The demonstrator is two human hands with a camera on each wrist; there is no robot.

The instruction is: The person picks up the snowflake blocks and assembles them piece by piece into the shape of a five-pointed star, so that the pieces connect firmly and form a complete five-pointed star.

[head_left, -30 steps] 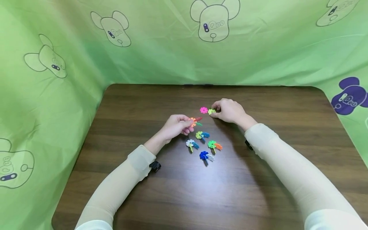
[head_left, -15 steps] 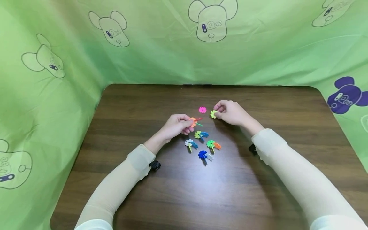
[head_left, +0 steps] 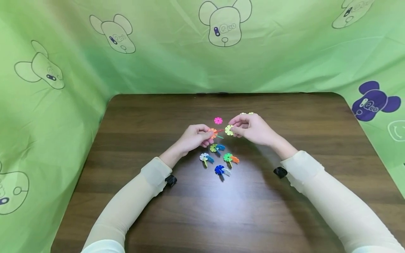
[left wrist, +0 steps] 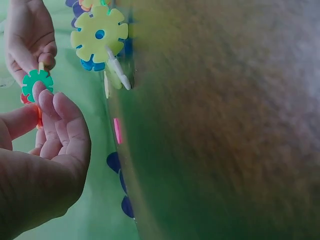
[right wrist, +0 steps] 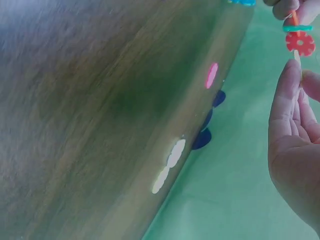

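My left hand (head_left: 197,137) pinches an orange notched snowflake disc (head_left: 213,133) between thumb and fingers. Slotted into it are a green disc (left wrist: 37,82) and a red disc (right wrist: 300,44), both pointing right. From the other side, my right hand (head_left: 253,129) pinches a loose yellow-green disc (head_left: 229,130) by its right edge. In the right wrist view that disc appears edge-on, its tip right at the red disc's rim. Both hands are raised above the dark wood table (head_left: 152,207).
Nearer the person lie joined disc clusters: yellow with blue (head_left: 214,148), white with blue (head_left: 204,157), green with orange (head_left: 227,157), dark blue with white (head_left: 219,170). A loose pink disc (head_left: 218,120) lies behind the hands. Pale yellow discs (head_left: 251,113) show behind the right hand.
My right hand has lifted the yellow-green disc from beside the pink one and brought it nearer to the left hand's joined discs. The left hand has hardly moved. The view has shifted slightly.
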